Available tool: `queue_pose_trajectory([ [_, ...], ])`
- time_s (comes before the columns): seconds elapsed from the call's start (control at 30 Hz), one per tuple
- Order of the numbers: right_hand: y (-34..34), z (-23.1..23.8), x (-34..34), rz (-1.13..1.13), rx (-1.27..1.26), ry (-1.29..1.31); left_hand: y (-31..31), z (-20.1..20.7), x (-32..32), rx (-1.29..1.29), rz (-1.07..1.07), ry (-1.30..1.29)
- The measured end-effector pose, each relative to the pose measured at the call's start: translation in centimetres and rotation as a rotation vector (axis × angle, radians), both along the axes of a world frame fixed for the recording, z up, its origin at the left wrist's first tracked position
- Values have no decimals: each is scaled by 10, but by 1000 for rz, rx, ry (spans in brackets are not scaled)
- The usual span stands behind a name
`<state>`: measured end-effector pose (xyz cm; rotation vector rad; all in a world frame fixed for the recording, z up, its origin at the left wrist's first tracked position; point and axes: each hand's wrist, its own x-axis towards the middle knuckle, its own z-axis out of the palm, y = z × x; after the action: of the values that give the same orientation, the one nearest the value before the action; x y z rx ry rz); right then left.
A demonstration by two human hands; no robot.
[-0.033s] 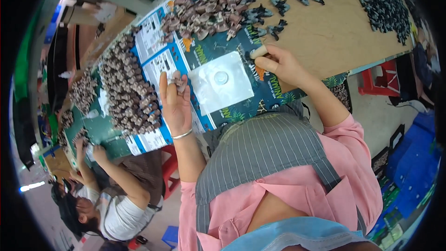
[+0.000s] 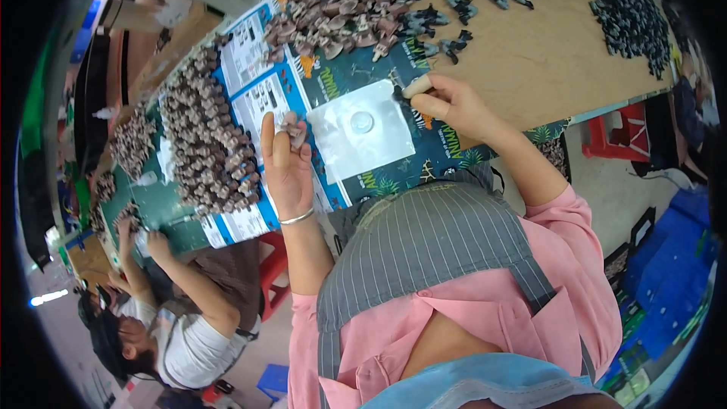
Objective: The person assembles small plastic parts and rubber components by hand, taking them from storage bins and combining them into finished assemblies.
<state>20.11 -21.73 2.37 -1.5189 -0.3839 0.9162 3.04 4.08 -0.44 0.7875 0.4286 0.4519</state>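
Note:
My left hand (image 2: 289, 174) is raised beside the white square sheet, palm up. It grips a small brownish-grey moulded figure piece (image 2: 294, 132) with its fingers; the forefinger stands up. At the sheet's upper right corner my right hand (image 2: 458, 108) pinches a small dark piece (image 2: 399, 95) between thumb and forefinger. Pale covers sit on those fingertips. The glossy white sheet (image 2: 333, 163) lies on dark printed sheets (image 2: 424, 163), and a small round clear dish (image 2: 362, 123) sits in its middle.
Loose brown pieces (image 2: 333, 26) are heaped at the far side, black-and-grey pieces (image 2: 628, 26) at the far right on brown cardboard (image 2: 522, 64). Rows of brown figures (image 2: 208, 136) stand at left. A co-worker (image 2: 201, 341) sits at lower left. Red stools (image 2: 617, 136) stand beside the table.
My right hand has shifted a little left with the dark piece, to the edge of the white sheet. My left hand stays nearly in place with its brown piece.

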Motion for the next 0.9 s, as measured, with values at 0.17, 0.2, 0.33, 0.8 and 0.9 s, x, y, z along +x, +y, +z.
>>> queue_pose_trajectory([
  [0.17, 36, -9, -10, 97, 53, 43, -20, 11, -3, 75, 65, 190],
  [0.2, 40, -8, -10, 148, 19, 29, -18, 6, -8, 96, 28, 144],
  [0.33, 51, -4, -13, 207, -154, -107, -24, 1, -17, 159, -15, 182],
  [0.8, 53, -5, -21, 190, -246, -350, -36, 4, -12, 238, -128, 213],
  [0.9, 50, -9, -17, 163, -199, -198, -40, 6, -9, 234, -125, 198],
])
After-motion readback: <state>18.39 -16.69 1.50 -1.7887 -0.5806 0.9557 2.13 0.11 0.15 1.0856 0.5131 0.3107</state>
